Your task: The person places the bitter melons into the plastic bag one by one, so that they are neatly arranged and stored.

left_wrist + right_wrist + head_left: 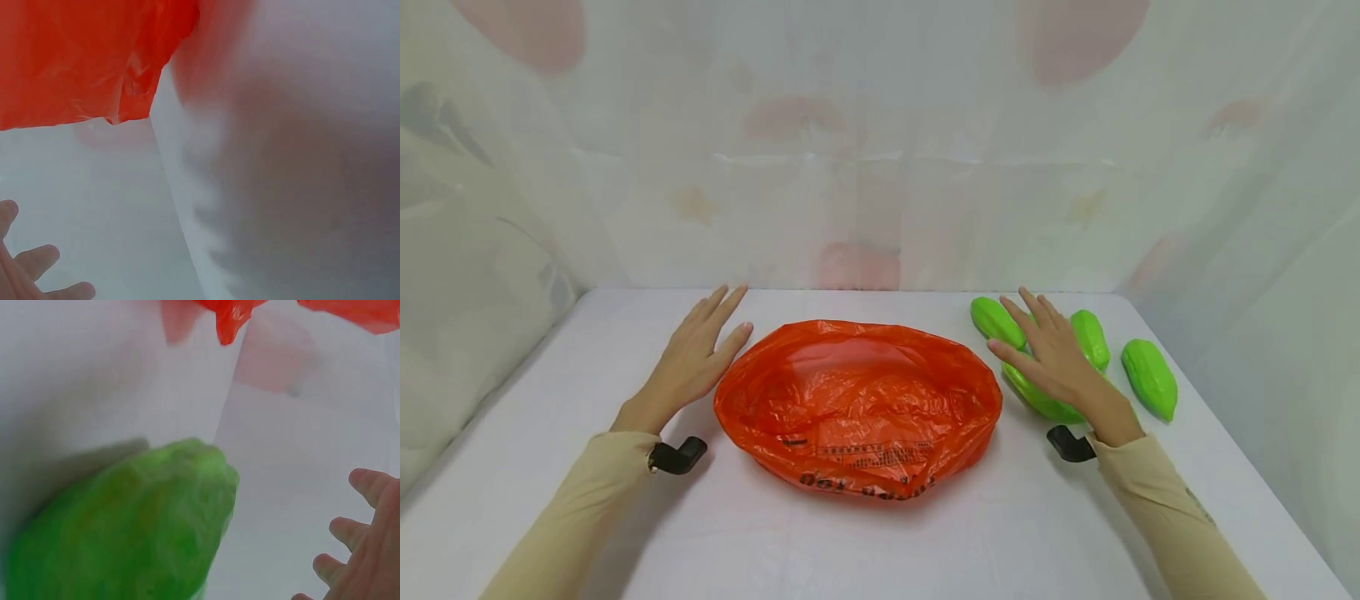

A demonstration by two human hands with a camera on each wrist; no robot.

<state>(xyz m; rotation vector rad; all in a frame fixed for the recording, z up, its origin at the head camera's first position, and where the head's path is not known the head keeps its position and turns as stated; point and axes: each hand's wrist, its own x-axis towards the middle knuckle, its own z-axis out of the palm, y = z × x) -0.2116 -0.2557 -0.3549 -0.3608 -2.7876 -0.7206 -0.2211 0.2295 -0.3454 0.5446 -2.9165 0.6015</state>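
A red plastic bag (865,408) lies with its mouth spread wide on the white table, dark print along its near side. Beside its left end, the left hand (688,358) is held with fingers straight and spread, holding nothing. The right hand (1056,358), also with straight, spread fingers, is over several green, ridged, elongated objects and partly hides them. In the right wrist view one green object (134,525) looms large, apart from the fingers (350,532). The left wrist view shows the red bag (81,56) above the left fingers (37,259).
One green piece (1150,379) lies at the far right, near the table's right edge; another (996,322) is near the back edge. Pale curtains (865,208) with faded pink patches stand behind and beside the table (850,558). A black curved piece (679,456) sticks out at each wrist.
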